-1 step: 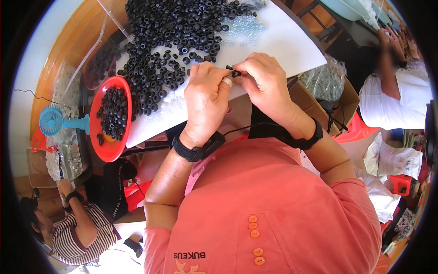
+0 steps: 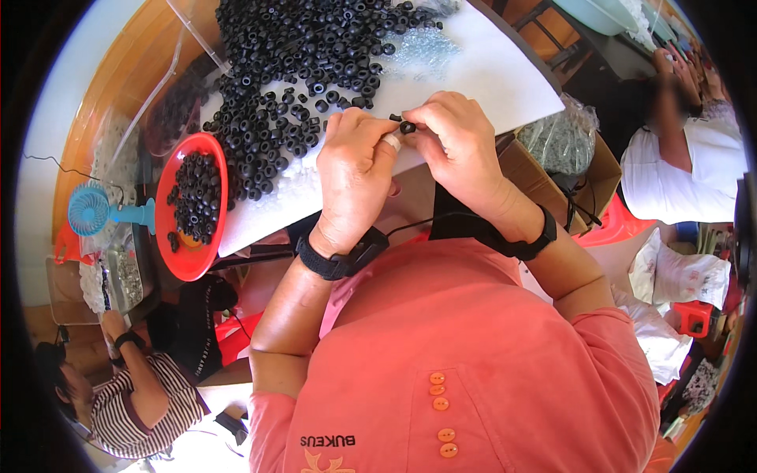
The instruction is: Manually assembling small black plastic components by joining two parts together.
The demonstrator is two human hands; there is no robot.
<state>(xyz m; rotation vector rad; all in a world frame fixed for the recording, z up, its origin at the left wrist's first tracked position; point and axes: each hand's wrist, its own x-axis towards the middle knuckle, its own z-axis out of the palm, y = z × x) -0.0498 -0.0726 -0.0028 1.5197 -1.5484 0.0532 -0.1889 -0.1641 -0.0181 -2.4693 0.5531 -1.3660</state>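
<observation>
Over the near edge of the white tabletop (image 2: 485, 87), my two hands meet fingertip to fingertip. My right hand (image 2: 461, 150) is closed, pinching a small round black plastic piece (image 2: 407, 127) between thumb and forefinger. Closed too, my left hand (image 2: 347, 165) has its thumb and forefinger at a small dark bit beside that piece; my fingers partly hide how the two meet. White tape wraps the left thumb. Just beyond my hands spreads a large heap of black ring-shaped pieces (image 2: 307, 55). A patch of small clear pieces (image 2: 426, 54) lies at its right.
A red plate (image 2: 225, 185) of black pieces sits at the table's left edge, beside a small blue fan (image 2: 88, 208). Right of the table stands a cardboard box (image 2: 524, 169) with a plastic bag (image 2: 561, 138). Other people sit at lower left and far right.
</observation>
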